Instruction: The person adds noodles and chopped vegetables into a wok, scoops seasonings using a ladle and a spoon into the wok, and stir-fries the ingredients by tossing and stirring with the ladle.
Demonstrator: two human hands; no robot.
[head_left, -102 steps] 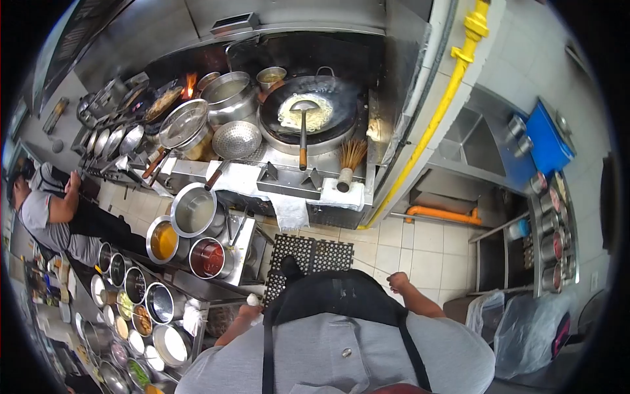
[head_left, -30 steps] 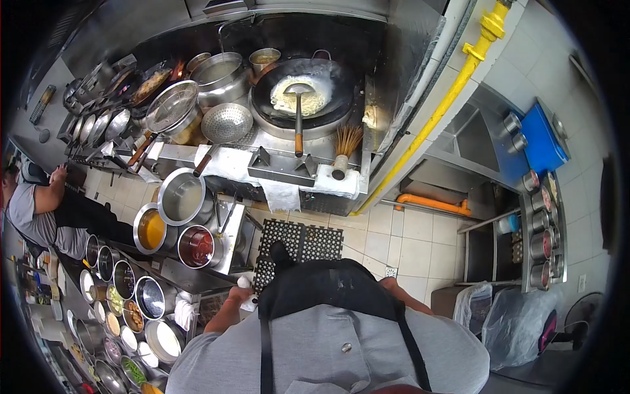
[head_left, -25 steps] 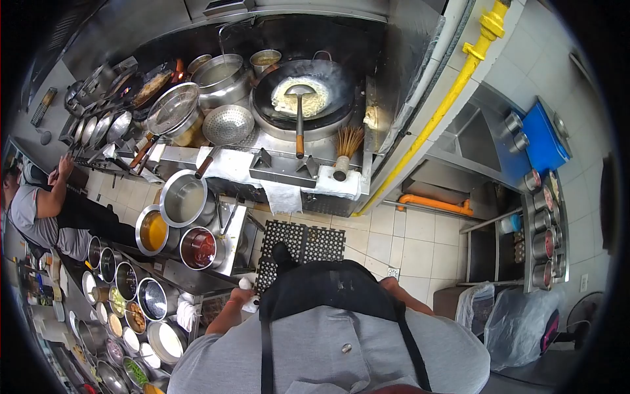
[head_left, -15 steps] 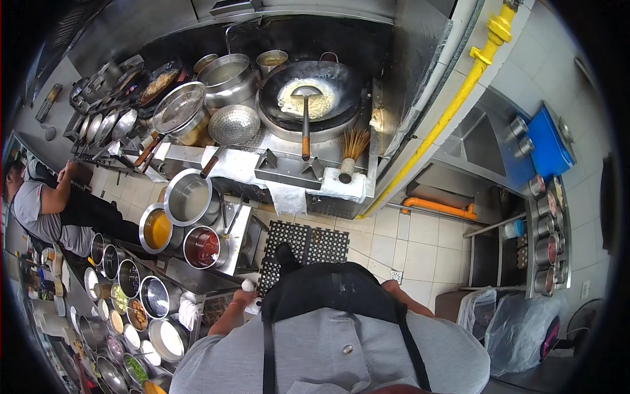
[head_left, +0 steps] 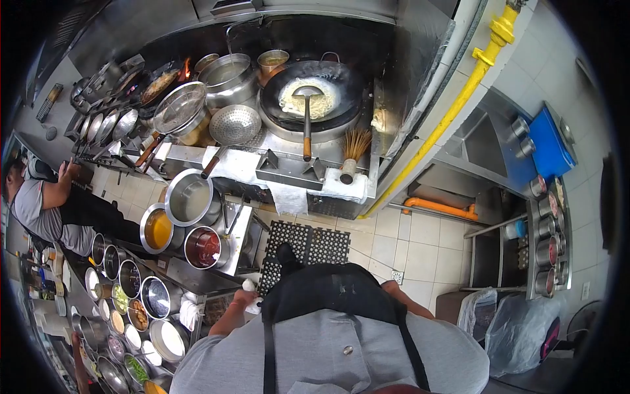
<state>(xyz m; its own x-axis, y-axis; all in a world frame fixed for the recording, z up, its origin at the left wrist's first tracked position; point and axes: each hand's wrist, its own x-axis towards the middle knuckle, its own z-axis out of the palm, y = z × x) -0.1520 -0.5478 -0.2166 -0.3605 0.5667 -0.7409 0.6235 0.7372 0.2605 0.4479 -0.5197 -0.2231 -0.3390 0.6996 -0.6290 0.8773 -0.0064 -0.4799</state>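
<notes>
My left hand (head_left: 244, 298) is down by my left side, closed around a white, cloth-like thing (head_left: 249, 285) that shows above and below the fingers. My right hand (head_left: 392, 287) is low at my right hip; the apron's edge and the viewing angle hide its fingers. Ahead, a black wok (head_left: 274, 98) sits on the range with pale noodles (head_left: 319, 106) in whitish liquid. A ladle (head_left: 307, 125) with a wooden handle rests in it, and neither hand touches it.
A bamboo brush (head_left: 354, 148) stands right of the wok, a perforated strainer (head_left: 235, 125) left. Pots of sauce (head_left: 158, 230) stand on a side stand. At left, a person (head_left: 49, 203) stands near a second wok (head_left: 157, 87) beside a flame (head_left: 187, 67). A yellow pipe (head_left: 453, 111) runs at right.
A flame has risen beside the second wok at the left. The other person's hands have shifted slightly. My own hands stay in nearly the same places.
</notes>
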